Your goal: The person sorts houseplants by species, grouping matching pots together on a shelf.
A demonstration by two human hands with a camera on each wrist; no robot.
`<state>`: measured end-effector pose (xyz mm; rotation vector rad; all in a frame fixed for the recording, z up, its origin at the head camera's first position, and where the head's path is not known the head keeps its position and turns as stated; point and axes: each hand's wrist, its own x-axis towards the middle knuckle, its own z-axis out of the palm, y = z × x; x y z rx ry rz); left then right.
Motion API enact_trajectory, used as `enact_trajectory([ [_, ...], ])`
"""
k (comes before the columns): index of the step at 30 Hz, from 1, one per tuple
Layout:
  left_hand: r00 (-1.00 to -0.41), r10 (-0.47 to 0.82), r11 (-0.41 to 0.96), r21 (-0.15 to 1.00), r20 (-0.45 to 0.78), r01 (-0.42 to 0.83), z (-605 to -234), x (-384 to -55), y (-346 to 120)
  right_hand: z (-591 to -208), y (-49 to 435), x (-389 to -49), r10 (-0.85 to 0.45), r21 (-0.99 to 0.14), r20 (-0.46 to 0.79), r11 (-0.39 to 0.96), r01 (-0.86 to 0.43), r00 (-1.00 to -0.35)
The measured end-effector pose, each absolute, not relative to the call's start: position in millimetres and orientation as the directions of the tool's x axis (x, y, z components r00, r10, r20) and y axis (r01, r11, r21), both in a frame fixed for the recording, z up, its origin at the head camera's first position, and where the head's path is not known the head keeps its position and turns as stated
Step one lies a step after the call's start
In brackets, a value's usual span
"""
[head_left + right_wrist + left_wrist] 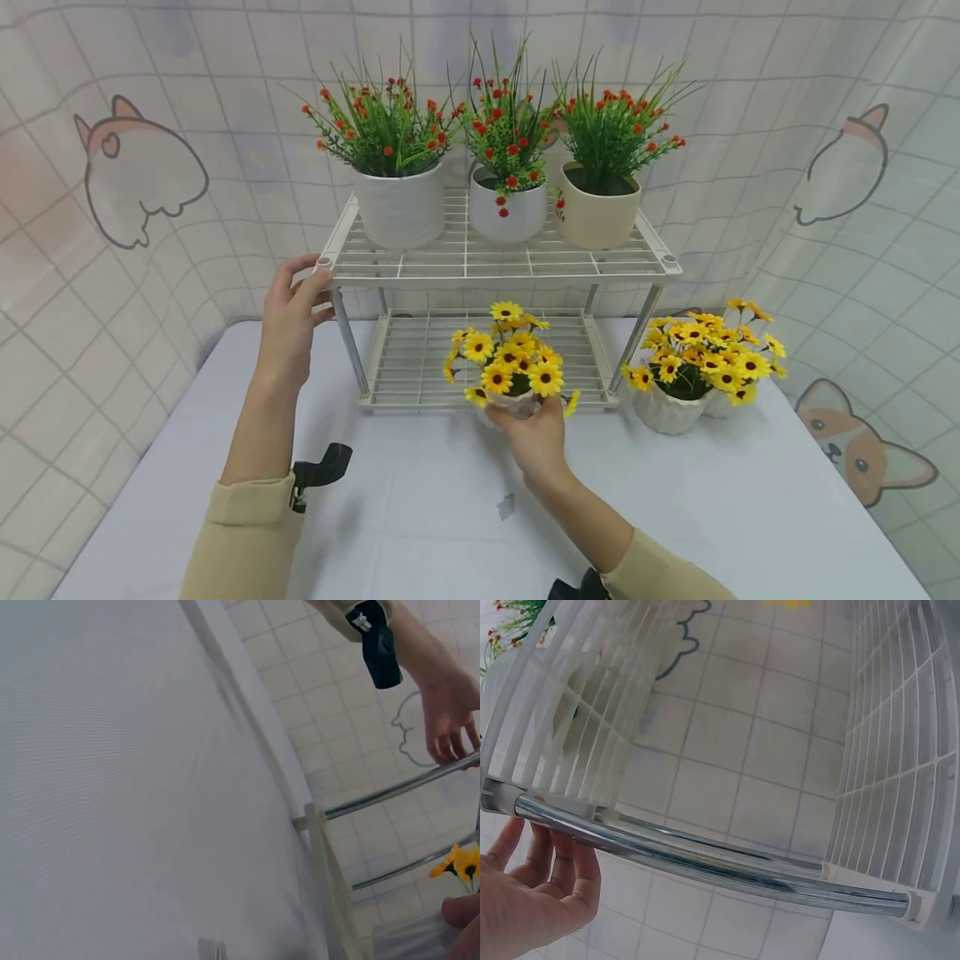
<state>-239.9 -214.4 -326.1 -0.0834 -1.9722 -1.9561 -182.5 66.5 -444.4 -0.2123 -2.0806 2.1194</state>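
My left hand [288, 321] grips the front left corner of a white two-tier wire shelf rack [498, 273], with its thumb near the top. In the left wrist view its fingers [585, 874] curl at the upper end of a chrome post [720, 868]. In front of the lower tier, my right hand [538, 440] holds a white pot of yellow artificial flowers [517, 362], gripping the pot from the near side. The flowers hide part of that tier. A corner of this pot [412, 937] and a thumb [463, 909] show in the right wrist view.
Three pots of red-flowered greenery, a white one [401, 208], a smaller white one [508, 208] and a cream one [598, 208], stand on the upper tier. More yellow flowers in white pots [670, 408] sit right of the rack. Tile-patterned cloth [247, 108] surrounds the white table [420, 517].
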Motion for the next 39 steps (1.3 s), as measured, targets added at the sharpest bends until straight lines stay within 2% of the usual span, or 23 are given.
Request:
enact_trajectory([
  [5, -0.939, -0.201, 0.014, 0.959, 0.279, 0.282, -326, -242, -215, -447, 43, -201, 0.185, -0.998, 0.036, -0.035, -0.044, -0.982],
  [12, -0.944, -0.201, -0.01, 0.963, 0.262, 0.27, -326, -243, -217, -444, 10, -221, 0.142, -0.999, 0.052, 0.022, -0.049, -0.988],
  [29, -0.94, -0.239, -0.001, 0.968, 0.242, 0.249, -331, -241, -216, -458, -54, -252, 0.11, -0.988, -0.026, 0.146, 0.042, -0.994],
  [33, -0.938, -0.24, 0.017, 0.967, 0.25, 0.254, -330, -241, -215, -465, -62, -258, 0.136, -0.971, 0.022, 0.24, 0.011, -0.99],
  [39, -0.938, -0.242, 0.037, 0.968, 0.249, 0.247, -330, -241, -214, -470, -59, -259, 0.138, -0.95, 0.105, 0.306, -0.058, -0.985],
])
